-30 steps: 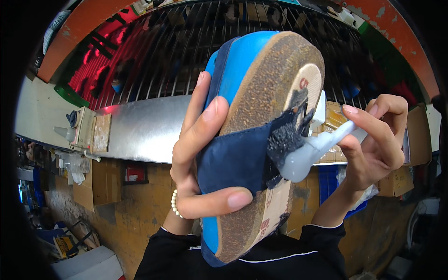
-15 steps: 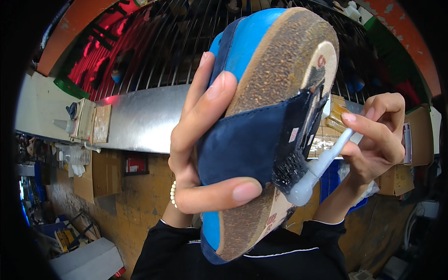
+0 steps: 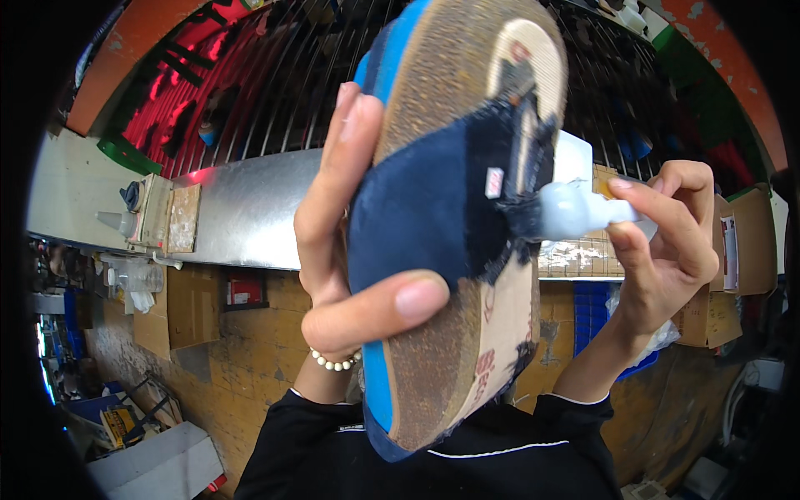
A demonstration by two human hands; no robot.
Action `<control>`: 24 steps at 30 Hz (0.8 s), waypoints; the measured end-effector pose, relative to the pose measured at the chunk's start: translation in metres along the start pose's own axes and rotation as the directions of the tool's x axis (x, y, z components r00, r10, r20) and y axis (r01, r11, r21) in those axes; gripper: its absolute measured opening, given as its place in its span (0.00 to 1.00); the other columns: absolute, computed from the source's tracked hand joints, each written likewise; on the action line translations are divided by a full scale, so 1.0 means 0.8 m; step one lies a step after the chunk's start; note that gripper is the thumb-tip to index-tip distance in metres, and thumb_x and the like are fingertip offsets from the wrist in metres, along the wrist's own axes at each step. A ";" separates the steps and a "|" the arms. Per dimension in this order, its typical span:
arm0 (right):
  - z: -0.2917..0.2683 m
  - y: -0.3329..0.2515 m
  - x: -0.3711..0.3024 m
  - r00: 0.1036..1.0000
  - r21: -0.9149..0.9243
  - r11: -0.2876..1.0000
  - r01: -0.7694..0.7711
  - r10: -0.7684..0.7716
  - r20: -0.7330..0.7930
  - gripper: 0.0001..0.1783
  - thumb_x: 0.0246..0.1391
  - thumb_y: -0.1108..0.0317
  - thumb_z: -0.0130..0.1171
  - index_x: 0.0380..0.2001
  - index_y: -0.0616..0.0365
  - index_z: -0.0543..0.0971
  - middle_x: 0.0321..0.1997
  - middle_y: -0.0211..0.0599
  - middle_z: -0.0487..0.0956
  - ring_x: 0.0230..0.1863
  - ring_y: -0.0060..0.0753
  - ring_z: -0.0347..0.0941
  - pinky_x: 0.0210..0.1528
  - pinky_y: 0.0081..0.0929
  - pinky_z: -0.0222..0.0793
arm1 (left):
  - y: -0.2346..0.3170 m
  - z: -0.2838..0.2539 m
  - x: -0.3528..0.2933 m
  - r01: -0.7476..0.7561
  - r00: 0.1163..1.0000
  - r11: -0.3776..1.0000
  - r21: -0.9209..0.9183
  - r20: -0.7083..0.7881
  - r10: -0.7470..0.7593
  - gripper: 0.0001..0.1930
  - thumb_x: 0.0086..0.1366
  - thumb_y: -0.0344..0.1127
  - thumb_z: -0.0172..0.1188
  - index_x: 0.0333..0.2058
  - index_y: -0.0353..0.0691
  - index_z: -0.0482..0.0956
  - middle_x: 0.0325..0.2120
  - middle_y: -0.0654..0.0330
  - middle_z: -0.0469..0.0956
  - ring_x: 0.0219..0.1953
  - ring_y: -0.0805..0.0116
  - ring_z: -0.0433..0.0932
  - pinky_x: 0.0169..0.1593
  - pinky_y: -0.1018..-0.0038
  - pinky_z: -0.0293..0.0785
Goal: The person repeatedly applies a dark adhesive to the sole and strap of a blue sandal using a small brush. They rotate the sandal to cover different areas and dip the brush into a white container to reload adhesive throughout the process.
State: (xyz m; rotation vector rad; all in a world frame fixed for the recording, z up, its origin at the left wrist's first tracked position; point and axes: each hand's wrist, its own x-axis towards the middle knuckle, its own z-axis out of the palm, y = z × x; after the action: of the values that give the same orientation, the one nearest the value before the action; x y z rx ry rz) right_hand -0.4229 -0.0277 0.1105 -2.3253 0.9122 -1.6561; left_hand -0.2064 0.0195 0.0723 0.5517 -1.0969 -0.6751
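Held up before me is an unfinished shoe point(image 3: 408, 221), its underside facing me, with a dark blue strap folded over a brown cork-like layer and a bright blue inner part. My left hand point(image 3: 320, 218) grips it from the left, thumb across the near part and fingers behind the far edge. Between thumb and fingertips of my right hand point(image 3: 671, 237) is a glue brush point(image 3: 575, 213), its whitish handle thickly coated. The brush's dark bristles touch the strap's folded-in edge beside the beige centre of the underside, where the surface looks wet and black.
Behind the shoe runs a rack of metal rods point(image 3: 292, 108), glowing red at left. A steel ledge point(image 3: 237, 208) borders it. At left are a nozzle bottle point(image 3: 115, 222) and a cardboard box point(image 3: 187, 312). At right stand a blue crate point(image 3: 590, 312) and an open carton point(image 3: 754, 242).
The brush has moved up along the strap edge and swung from slanting to nearly level. The shoe has shifted slightly left and turned, showing more of its underside.
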 end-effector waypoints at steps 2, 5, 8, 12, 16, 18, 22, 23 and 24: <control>0.001 -0.001 -0.004 0.999 0.015 1.000 -0.016 0.016 0.040 0.21 0.38 0.54 0.74 0.32 0.59 0.86 0.34 0.30 0.64 0.35 0.25 0.62 0.36 0.22 0.57 | -0.003 0.004 -0.001 -0.033 0.995 0.998 -0.047 -0.100 0.028 0.38 0.55 0.36 0.51 0.66 0.41 0.53 0.65 0.39 0.54 0.61 0.45 0.65 0.58 0.54 0.70; 0.004 -0.004 -0.013 0.998 0.070 0.998 -0.002 -0.003 0.059 0.23 0.25 0.57 0.78 0.30 0.55 0.88 0.31 0.27 0.65 0.31 0.22 0.62 0.30 0.18 0.55 | -0.014 -0.001 0.002 -0.190 0.976 0.982 0.008 -0.111 0.190 0.38 0.56 0.36 0.50 0.66 0.41 0.53 0.64 0.39 0.54 0.60 0.45 0.67 0.57 0.54 0.72; 0.009 -0.009 -0.020 0.999 0.148 0.989 -0.004 -0.003 0.051 0.23 0.25 0.55 0.78 0.29 0.54 0.88 0.30 0.27 0.64 0.30 0.22 0.61 0.30 0.18 0.54 | -0.033 -0.016 0.013 -0.543 0.835 0.787 0.294 0.083 0.544 0.28 0.59 0.30 0.57 0.58 0.44 0.62 0.66 0.40 0.51 0.61 0.49 0.66 0.62 0.59 0.70; 0.009 -0.021 -0.017 0.998 0.021 0.999 -0.038 0.037 0.041 0.22 0.37 0.52 0.74 0.31 0.58 0.87 0.32 0.30 0.65 0.34 0.25 0.60 0.34 0.21 0.53 | -0.025 -0.004 0.014 -0.544 0.829 0.777 0.316 0.060 0.556 0.22 0.60 0.28 0.59 0.52 0.48 0.64 0.65 0.38 0.51 0.59 0.45 0.69 0.57 0.60 0.76; 0.012 -0.026 -0.011 1.000 -0.044 0.999 -0.019 0.019 0.007 0.20 0.34 0.57 0.75 0.31 0.59 0.87 0.32 0.29 0.65 0.34 0.25 0.60 0.34 0.21 0.54 | -0.019 -0.003 0.010 -0.455 0.887 0.847 0.276 0.060 0.457 0.21 0.61 0.28 0.59 0.52 0.47 0.64 0.65 0.38 0.51 0.59 0.45 0.69 0.57 0.60 0.76; 0.010 -0.028 -0.007 1.000 -0.078 0.997 0.005 -0.004 0.008 0.20 0.34 0.59 0.75 0.32 0.60 0.87 0.32 0.29 0.65 0.34 0.25 0.60 0.35 0.22 0.55 | -0.017 -0.003 0.009 -0.438 0.897 0.856 0.277 0.066 0.437 0.21 0.61 0.28 0.58 0.52 0.46 0.64 0.64 0.38 0.51 0.59 0.45 0.69 0.57 0.60 0.76; 0.000 -0.026 -0.002 0.998 -0.141 0.988 0.064 -0.063 0.009 0.21 0.35 0.58 0.75 0.33 0.60 0.86 0.34 0.31 0.65 0.35 0.25 0.61 0.35 0.22 0.56 | -0.015 -0.003 0.008 -0.413 0.909 0.866 0.281 0.073 0.410 0.21 0.61 0.28 0.58 0.51 0.45 0.64 0.64 0.37 0.52 0.59 0.45 0.69 0.57 0.60 0.76; 0.001 -0.024 -0.003 0.998 -0.143 0.988 0.062 -0.065 -0.023 0.22 0.35 0.58 0.75 0.34 0.60 0.86 0.34 0.31 0.65 0.35 0.25 0.61 0.35 0.22 0.57 | -0.015 -0.002 0.008 -0.411 0.910 0.868 0.279 0.075 0.407 0.20 0.61 0.28 0.58 0.51 0.45 0.63 0.64 0.37 0.52 0.59 0.45 0.69 0.57 0.60 0.77; 0.002 -0.020 -0.004 0.997 -0.129 0.989 0.075 -0.078 -0.018 0.22 0.35 0.57 0.75 0.34 0.60 0.86 0.35 0.31 0.65 0.35 0.25 0.61 0.36 0.22 0.57 | -0.016 -0.003 0.007 -0.408 0.912 0.868 0.282 0.077 0.403 0.20 0.61 0.28 0.58 0.51 0.45 0.63 0.64 0.37 0.52 0.59 0.45 0.69 0.57 0.60 0.77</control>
State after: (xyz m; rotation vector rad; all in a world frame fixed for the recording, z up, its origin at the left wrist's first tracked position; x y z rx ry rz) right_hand -0.4161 -0.0131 0.1146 -2.4594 0.9732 -1.7046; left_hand -0.2052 0.0064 0.0658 0.5429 -1.2893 -0.1464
